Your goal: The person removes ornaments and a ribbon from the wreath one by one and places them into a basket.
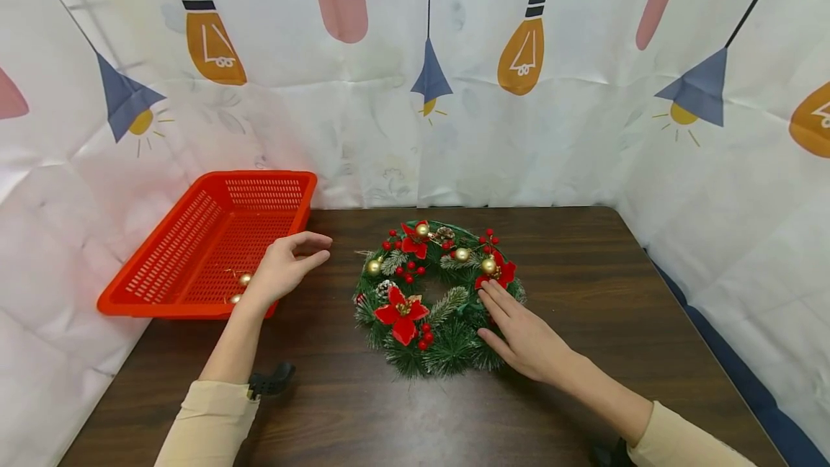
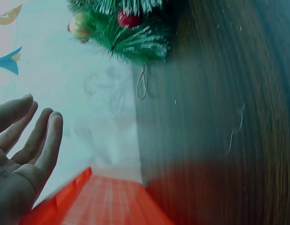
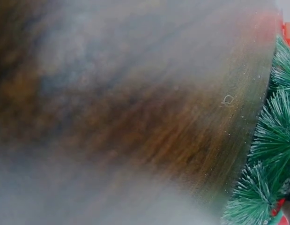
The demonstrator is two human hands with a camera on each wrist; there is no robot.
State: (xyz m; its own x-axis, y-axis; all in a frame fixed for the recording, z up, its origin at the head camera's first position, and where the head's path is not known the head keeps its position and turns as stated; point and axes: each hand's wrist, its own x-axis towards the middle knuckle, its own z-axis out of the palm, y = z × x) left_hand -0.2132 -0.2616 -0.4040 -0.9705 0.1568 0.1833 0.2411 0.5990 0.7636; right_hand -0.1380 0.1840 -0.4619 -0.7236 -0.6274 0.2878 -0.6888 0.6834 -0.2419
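As Christmas wreath [image 1: 450, 341] is lying flat on dark wood-grain table [image 1: 583, 251], we are seeing right hand [image 1: 528, 337] resting on its right side, fingers straight and released, tips at red poinsettia [image 1: 508, 270]. Near right rim of red plastic basket [image 1: 162, 310], we are seeing left hand [image 1: 282, 267] hovering, fingers slightly bent, released, left of wreath. Two gold baubles [image 1: 245, 279] are lying in basket.

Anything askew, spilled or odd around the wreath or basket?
I see nothing spilled. Slightly odd: the red basket has its rim reaching past the left edge of the table in the head view, so it may overhang. A string loop also sticks out from the wreath.
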